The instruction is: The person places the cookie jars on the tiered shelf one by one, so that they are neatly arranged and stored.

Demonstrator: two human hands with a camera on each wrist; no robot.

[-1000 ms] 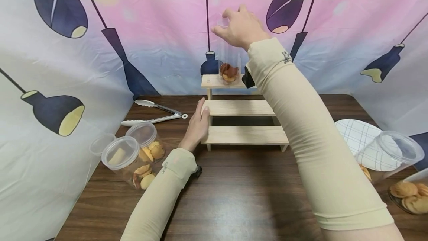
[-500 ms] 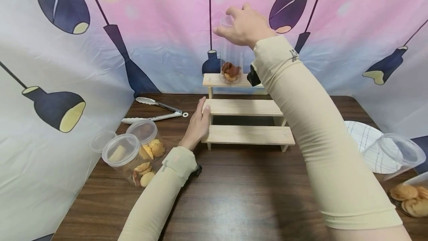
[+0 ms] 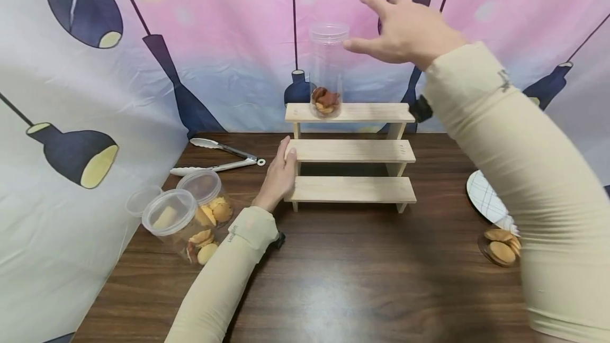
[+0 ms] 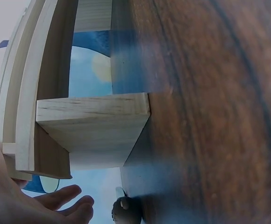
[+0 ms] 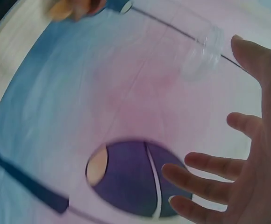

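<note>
A tall clear plastic jar (image 3: 326,68) with reddish-brown and golden biscuits at its bottom stands upright on the top step of a three-step wooden display stand (image 3: 352,189). My right hand (image 3: 405,30) is just right of the jar's rim, fingers spread and holding nothing; in the right wrist view the thumb (image 5: 254,56) is nearest the jar. At the stand's left end my left hand (image 3: 280,173) grips the end of the middle step, thumb on the upper side. The left wrist view shows its lower fingers (image 4: 63,198) loose beside the stand.
Clear lidded jars (image 3: 171,218) of biscuits stand at left, below metal tongs (image 3: 221,168) lying spread on the table (image 3: 333,279). At right are a checked plate (image 3: 486,200) and a small dish of biscuits (image 3: 500,250), partly covered by the right sleeve. A printed curtain hangs behind.
My right hand has let go of the tall jar's top and moved right, uncovering the rim and the stand's right side. The jar stays in place. My left hand keeps its hold.
</note>
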